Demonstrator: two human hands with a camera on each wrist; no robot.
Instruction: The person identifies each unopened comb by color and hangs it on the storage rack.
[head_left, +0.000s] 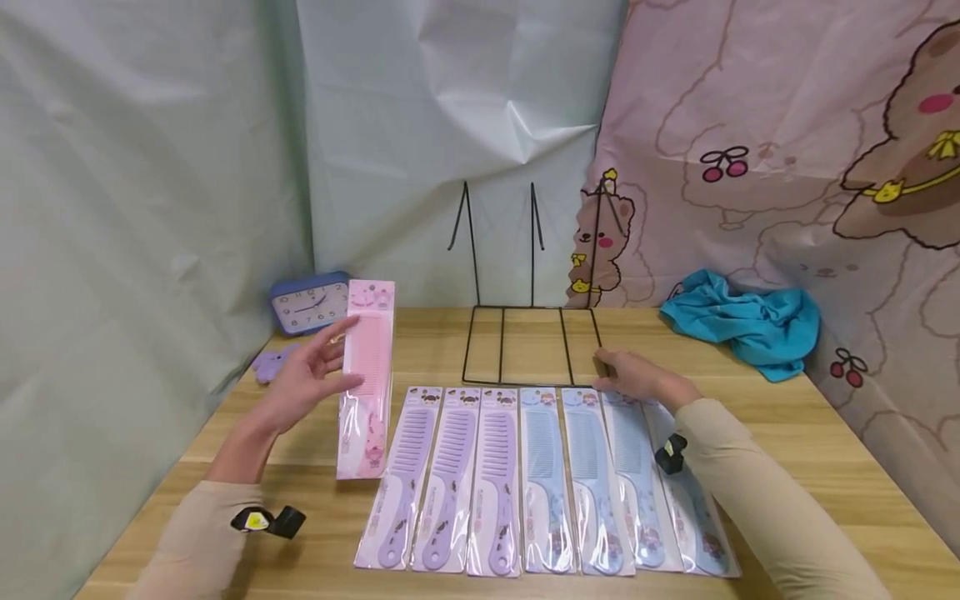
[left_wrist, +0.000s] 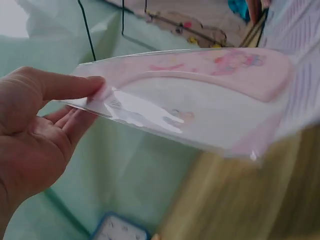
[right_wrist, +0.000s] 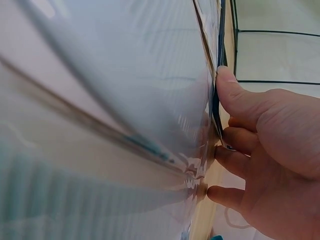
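Left hand (head_left: 303, 382) pinches a pink plastic-wrapped comb (head_left: 368, 354), roughly upright, left of the black wire rack (head_left: 502, 346) the right hand (head_left: 641, 377) pinches.

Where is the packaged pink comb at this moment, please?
In the head view, the packaged pink comb is in the left hand, right of the blue clock and left of the packaged purple combs.

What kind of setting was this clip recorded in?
Probably a makeshift tabletop filming or staging corner, judging by the pale green sheeting and bear-print sheet hung around a wood-grain table.
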